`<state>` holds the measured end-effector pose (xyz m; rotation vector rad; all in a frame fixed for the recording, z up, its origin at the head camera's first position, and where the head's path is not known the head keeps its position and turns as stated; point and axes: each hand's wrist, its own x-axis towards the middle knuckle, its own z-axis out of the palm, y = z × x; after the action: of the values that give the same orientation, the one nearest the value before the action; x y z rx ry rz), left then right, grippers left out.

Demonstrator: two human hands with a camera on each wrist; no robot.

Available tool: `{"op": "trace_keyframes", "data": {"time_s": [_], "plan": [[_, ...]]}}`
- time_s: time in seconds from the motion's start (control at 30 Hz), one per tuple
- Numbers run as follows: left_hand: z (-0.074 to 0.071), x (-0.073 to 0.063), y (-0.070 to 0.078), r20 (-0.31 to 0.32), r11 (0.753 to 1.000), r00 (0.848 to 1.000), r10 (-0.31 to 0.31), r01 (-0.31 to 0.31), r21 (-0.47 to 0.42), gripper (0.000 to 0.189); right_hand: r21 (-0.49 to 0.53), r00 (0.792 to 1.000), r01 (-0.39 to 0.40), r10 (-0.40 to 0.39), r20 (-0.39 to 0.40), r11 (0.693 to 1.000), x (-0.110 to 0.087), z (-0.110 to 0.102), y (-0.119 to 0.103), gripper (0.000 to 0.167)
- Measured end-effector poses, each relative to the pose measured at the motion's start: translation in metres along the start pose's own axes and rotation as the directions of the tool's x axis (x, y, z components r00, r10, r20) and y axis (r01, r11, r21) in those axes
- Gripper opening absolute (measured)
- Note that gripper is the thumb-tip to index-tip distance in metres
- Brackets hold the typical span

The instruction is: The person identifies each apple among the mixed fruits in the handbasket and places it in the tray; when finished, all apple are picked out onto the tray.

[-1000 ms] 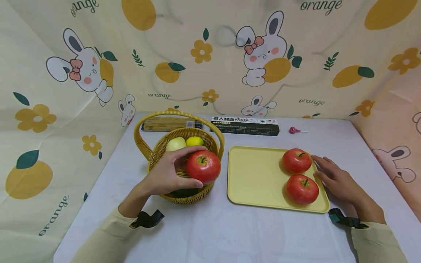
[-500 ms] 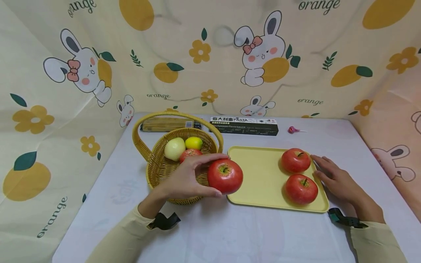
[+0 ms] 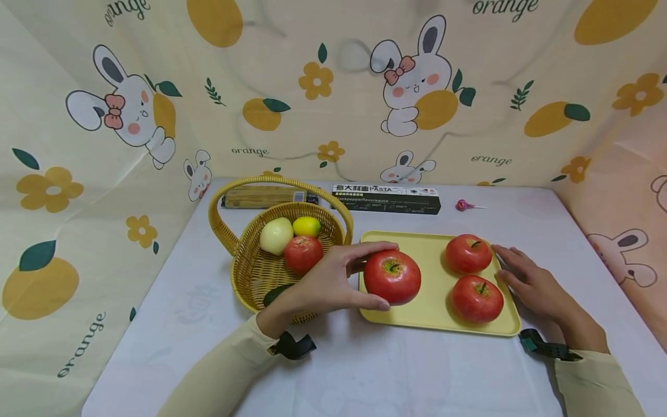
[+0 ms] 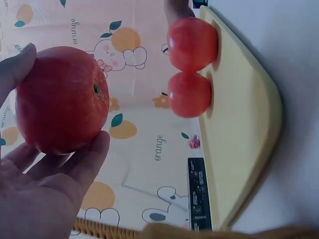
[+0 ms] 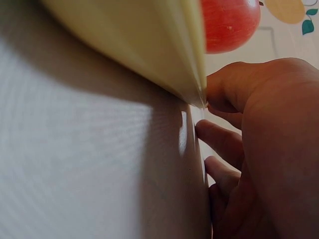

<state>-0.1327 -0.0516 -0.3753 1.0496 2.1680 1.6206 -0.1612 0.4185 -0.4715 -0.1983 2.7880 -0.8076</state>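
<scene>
A round red apple (image 3: pixel 393 278) is gripped aloft around its sides by the left hand (image 3: pixel 333 282), seemingly for security, near a rectangular yellow tray (image 3: pixel 434 308) whose right rim is touched, apparently for steadiness, by the relaxed right hand (image 3: pixel 532 286).

"意大利面 PASTA" and "…ackpepperflavorsauce" on a box (image 3: pixel 386 201), "orange" across the backdrop (image 3: pixel 346 119)

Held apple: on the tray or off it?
Off: the left wrist view shows the apple in the left hand, clear of the tray.
</scene>
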Motion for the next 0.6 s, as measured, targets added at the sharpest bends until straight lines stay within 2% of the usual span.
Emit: {"op": "trace_keyframes", "data": {"time_s": [0.17,0.4,0.6], "plan": [[0.009,0.017,0.001,-0.003,0.999,0.999,0.04,-0.04,-0.021,0.084,0.0,1.0,0.005,-0.005,-0.001,1.0,0.0,0.0,-0.001,0.074],[0.02,0.035,0.005,-0.006,0.995,0.996,0.09,-0.091,-0.05,0.083,0.007,1.0,-0.001,0.001,0.007,1.0,0.0,-0.001,-0.001,0.074],[0.032,0.048,0.007,-0.006,0.995,0.997,0.077,-0.078,-0.064,0.083,0.005,1.0,-0.001,0.001,0.005,1.0,0.001,-0.001,-0.001,0.074]]}}
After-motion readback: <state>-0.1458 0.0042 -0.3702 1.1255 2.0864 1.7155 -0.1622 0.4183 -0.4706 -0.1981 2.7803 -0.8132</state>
